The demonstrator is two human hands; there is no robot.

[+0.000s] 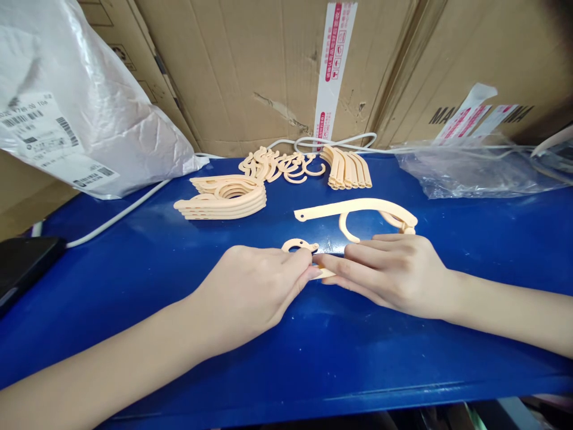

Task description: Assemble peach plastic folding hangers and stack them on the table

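My left hand (257,286) and my right hand (389,275) meet at the middle of the blue table (179,286). Both pinch a peach plastic hanger (358,209). The left fingers are closed on its small hook piece (298,245). The right fingers press on the hanger's arm, whose long bar and curved part stick out behind the hand. Farther back lie a stack of curved hanger arms (221,200), a pile of loose hooks (280,166) and a row of straight hanger pieces (347,169).
Cardboard boxes (250,65) wall off the back. A white plastic mailer bag (67,101) sits at the back left, a clear plastic bag (470,170) at the back right. A white cable (116,218) crosses the table. A black phone (22,266) lies at the left edge.
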